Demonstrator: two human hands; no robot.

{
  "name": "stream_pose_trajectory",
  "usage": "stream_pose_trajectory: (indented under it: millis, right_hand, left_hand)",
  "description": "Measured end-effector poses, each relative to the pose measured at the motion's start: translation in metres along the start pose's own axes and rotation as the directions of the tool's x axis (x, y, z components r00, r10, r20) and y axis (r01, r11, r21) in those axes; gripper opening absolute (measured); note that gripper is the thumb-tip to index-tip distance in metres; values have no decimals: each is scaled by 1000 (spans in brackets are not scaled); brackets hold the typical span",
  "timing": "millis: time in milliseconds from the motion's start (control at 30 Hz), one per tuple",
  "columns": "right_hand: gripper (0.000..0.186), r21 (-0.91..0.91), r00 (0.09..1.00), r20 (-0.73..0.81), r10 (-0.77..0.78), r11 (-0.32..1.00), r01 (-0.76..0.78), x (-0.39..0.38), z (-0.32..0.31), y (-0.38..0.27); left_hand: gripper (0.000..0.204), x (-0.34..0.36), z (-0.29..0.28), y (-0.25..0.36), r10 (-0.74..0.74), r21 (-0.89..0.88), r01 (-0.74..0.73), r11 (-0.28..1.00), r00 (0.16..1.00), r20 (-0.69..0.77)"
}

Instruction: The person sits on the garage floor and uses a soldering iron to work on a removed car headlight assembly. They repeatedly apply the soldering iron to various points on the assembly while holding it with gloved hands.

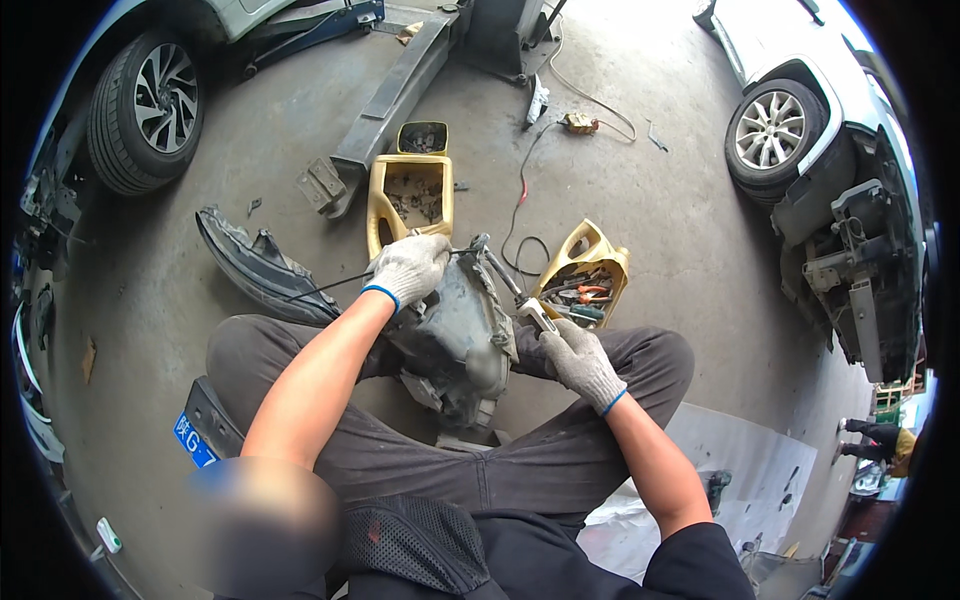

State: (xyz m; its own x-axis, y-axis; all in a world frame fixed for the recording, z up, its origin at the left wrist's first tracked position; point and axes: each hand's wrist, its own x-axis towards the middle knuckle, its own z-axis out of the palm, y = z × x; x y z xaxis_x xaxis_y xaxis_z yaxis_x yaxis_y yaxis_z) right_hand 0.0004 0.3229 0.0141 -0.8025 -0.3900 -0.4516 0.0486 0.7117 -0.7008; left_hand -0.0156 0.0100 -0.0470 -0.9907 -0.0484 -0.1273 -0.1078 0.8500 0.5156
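A dark headlight housing (450,330) is held between my knees, its upper end pointing away from me. My gloved left hand (412,268) is closed around a thin black rod (335,286), which passes through the fist and reaches the housing's upper end. In my gloved right hand (582,362) is a tool with a pale handle (538,316) and a long metal shaft. Its tip meets or nearly meets the top of the housing, close to the rod's end; exact contact I cannot tell.
A cut-open yellow jug (445,205) holds small parts; another yellow jug (618,262) holds pliers and other hand tools. A headlight (255,262) lies at left. A cord (522,185) runs to a yellow box (580,123). Cars with wheels (160,100) stand on both sides.
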Motion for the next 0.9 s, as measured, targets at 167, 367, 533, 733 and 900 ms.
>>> stream_pose_trajectory:
  millis: [167,367,533,733,900]
  right_hand:
    - [35,102,992,74,99,989,-106,-1,-1,-7]
    - [36,77,994,75,80,993,-86,2,1,-5]
    - [36,87,991,94,94,991,-102,4,1,-7]
    - [35,144,987,119,108,982,-125,3,-1,-12]
    - [35,157,986,131,106,980,-126,5,1,-9]
  left_hand:
    - [27,0,1,0,-9,0,9,1000,1000,-24]
    - [26,2,3,0,-1,2,2,1000,999,-37]
    - [26,1,1,1,-8,-10,8,1000,1000,-20]
    - [26,0,3,0,14,-16,-14,1000,999,-30]
    - [26,1,2,0,23,-19,-23,1000,999,-25]
